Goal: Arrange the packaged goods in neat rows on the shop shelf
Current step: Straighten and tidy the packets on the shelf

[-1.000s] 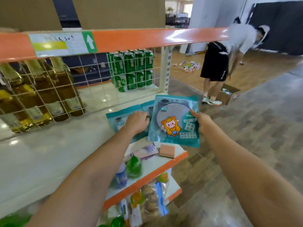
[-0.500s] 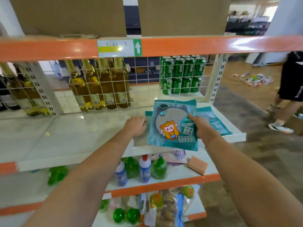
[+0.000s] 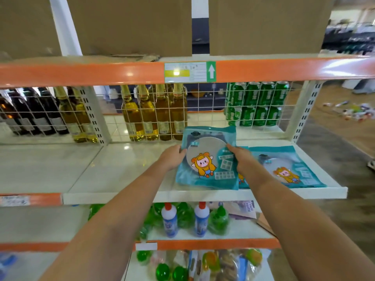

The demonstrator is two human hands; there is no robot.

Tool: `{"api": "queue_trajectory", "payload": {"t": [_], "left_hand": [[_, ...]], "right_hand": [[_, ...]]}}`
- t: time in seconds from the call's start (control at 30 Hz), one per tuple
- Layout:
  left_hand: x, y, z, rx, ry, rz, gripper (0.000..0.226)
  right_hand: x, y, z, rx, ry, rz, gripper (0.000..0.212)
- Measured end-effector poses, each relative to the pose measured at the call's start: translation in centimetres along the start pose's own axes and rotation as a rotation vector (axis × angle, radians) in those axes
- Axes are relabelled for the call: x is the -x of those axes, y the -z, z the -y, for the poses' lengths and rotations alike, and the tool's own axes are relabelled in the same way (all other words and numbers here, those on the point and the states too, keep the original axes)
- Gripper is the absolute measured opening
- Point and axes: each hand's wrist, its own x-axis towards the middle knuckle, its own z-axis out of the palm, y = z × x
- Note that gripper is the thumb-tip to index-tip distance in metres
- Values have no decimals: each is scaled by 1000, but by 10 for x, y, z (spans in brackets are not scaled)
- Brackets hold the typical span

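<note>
A teal packet (image 3: 207,159) with a round silver window and an orange cartoon figure lies tilted on the white shelf (image 3: 125,179). My left hand (image 3: 172,157) grips its left edge and my right hand (image 3: 241,159) grips its right edge. Its lower edge rests near the shelf's front lip. A second teal packet (image 3: 284,169) of the same kind lies flat to the right, partly under the first and under my right wrist.
Behind a white wire grid (image 3: 203,110) stand yellow oil bottles (image 3: 154,114), dark bottles (image 3: 30,112) and green cans (image 3: 257,104). Lower shelves hold white glue-like bottles (image 3: 169,220), green pouches (image 3: 219,220) and snack bags (image 3: 223,264). Cardboard boxes (image 3: 129,25) sit on top.
My view swung left to face the shelf. Both hands carried the teal packet down and forward onto the shelf, and my left hand moved onto its left edge.
</note>
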Motion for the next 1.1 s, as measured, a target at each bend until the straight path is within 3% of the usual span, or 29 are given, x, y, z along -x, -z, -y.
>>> {"api": "queue_trajectory", "payload": {"t": [0.17, 0.33, 0.67, 0.93, 1.1], "left_hand": [[-7, 2, 11, 451, 195, 66, 28], [-9, 1, 28, 672, 265, 133, 25], [-23, 9, 47, 790, 306, 77, 19], [-39, 3, 93, 716, 487, 25, 29], [-43, -3, 99, 711, 545, 15, 28]], "right_hand": [[0, -18, -7, 40, -22, 11, 21], [1, -27, -13, 91, -43, -13, 20], [-6, -33, 3, 257, -4, -57, 11], [-9, -24, -1, 868, 231, -167, 28], [-7, -24, -9, 994, 269, -169, 28]]}}
